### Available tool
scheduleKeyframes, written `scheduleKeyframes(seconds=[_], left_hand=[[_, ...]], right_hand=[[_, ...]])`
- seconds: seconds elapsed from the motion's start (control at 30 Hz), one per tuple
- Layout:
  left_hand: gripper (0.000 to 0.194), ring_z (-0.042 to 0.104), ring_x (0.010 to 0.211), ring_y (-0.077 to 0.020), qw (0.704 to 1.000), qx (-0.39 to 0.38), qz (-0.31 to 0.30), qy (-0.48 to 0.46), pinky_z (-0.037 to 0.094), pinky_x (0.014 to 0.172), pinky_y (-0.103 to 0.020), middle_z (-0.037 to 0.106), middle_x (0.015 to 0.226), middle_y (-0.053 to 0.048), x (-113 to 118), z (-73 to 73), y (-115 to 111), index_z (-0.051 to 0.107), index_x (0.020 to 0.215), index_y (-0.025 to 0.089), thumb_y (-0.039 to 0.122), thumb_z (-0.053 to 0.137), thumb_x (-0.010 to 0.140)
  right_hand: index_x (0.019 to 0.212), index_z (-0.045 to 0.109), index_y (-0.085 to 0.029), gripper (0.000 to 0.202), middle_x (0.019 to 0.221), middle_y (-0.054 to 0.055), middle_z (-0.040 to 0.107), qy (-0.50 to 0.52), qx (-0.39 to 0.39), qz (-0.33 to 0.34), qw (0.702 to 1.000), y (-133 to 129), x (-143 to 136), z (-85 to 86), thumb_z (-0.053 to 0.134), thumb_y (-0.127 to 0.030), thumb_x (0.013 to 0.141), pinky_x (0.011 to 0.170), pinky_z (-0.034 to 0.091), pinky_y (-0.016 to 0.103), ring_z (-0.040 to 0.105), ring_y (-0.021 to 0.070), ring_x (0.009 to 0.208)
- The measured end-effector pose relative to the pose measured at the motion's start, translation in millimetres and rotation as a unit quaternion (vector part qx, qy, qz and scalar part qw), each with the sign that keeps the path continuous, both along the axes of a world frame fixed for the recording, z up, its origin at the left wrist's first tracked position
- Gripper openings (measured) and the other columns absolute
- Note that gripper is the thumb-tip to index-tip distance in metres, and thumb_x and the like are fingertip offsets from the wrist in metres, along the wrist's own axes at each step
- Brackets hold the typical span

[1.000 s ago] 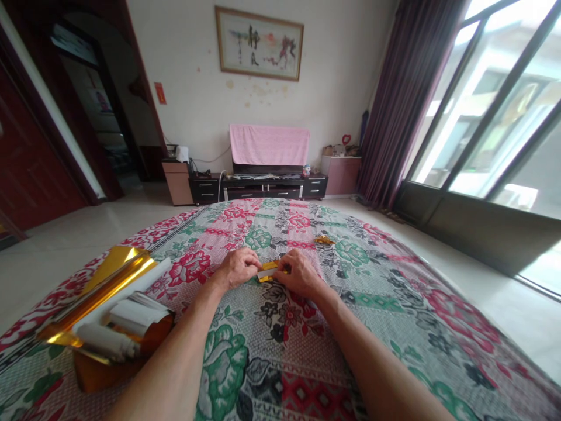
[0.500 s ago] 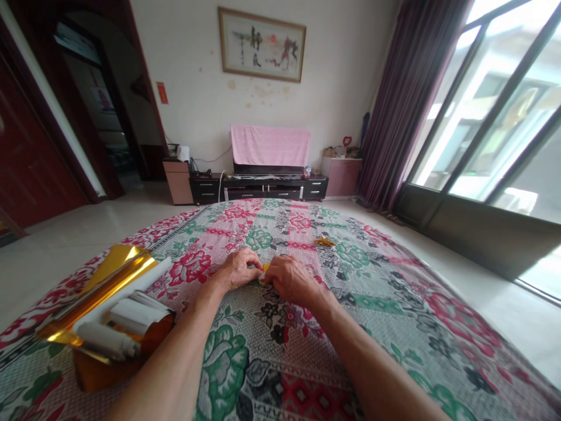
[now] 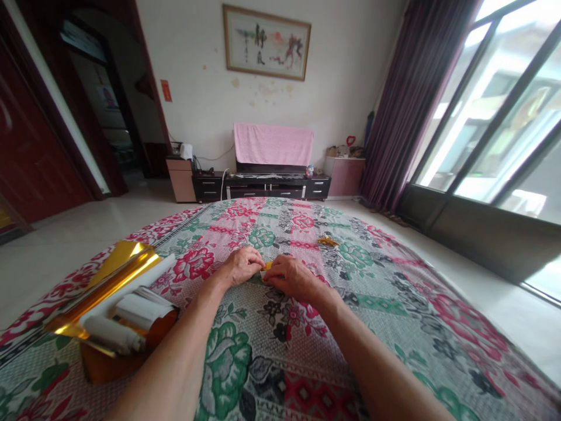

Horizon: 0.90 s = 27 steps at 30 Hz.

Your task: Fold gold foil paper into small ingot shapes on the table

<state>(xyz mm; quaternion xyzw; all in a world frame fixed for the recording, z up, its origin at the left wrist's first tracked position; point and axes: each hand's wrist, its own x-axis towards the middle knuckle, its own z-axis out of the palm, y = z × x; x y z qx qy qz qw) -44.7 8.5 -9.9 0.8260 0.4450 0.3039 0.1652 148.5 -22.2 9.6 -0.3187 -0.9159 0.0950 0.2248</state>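
Note:
Close together over the middle of the flowered cloth, both hands work at a small piece of gold foil paper with a white underside. My left hand is closed, its thumb and fingertips pinching the paper's left edge. Curled over the right part of the same piece is my right hand, which hides most of it. Beyond the right hand lies a small gold folded piece. To the left rest a stack of shiny gold foil sheets and several white-backed rolled sheets.
A flowered tablecloth covers the round table. Past its far edge stand a low black TV cabinet and a screen under a pink cloth. A purple curtain hangs beside the window at the right.
The whole view has shifted slightly. Both hands stay on the small foil piece, with the right hand's fingers a little changed in pose and slightly more gold showing between the hands.

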Motion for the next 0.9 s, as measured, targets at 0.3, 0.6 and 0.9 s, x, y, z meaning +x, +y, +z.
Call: scheduleKeyframes(seconds=[0.3, 0.6, 0.9], left_hand=[[0.02, 0.059, 0.086, -0.015, 1.0, -0.007, -0.003, 0.012, 0.046, 0.083, -0.026, 0.066, 0.089, -0.003, -1, 0.6, 1, 0.073, 0.072, 0.019, 0.011, 0.055, 0.069], [0.021, 0.058, 0.086, -0.0147, 1.0, -0.007, -0.006, 0.003, 0.045, 0.084, -0.026, 0.066, 0.087, -0.003, -1, -1.3, 2, 0.073, 0.072, 0.018, 0.01, 0.054, 0.067], [0.021, 0.059, 0.086, -0.014, 1.0, -0.007, 0.008, 0.006, 0.046, 0.081, -0.023, 0.067, 0.084, -0.001, 0, -0.2, 1, 0.072, 0.069, 0.02, 0.009, 0.055, 0.066]], right_hand=[[0.079, 0.071, -0.018, 0.019, 0.08, 0.004, 0.06, -0.054, 0.062, -0.013, 0.997, -2, -3, 0.7, 0.052, -0.019, 0.084, 0.072, 0.037, 0.023, 0.052, 0.0114, 0.076], [0.083, 0.066, -0.015, 0.023, 0.083, 0.007, 0.059, -0.129, 0.073, -0.092, 0.985, -13, -16, 4.1, 0.044, -0.018, 0.087, 0.072, 0.038, 0.023, 0.054, 0.0138, 0.078], [0.083, 0.059, -0.014, 0.021, 0.078, 0.006, 0.06, -0.075, 0.078, -0.151, 0.983, -12, -19, -4.7, 0.039, -0.019, 0.088, 0.066, 0.035, 0.023, 0.054, 0.0135, 0.073]])
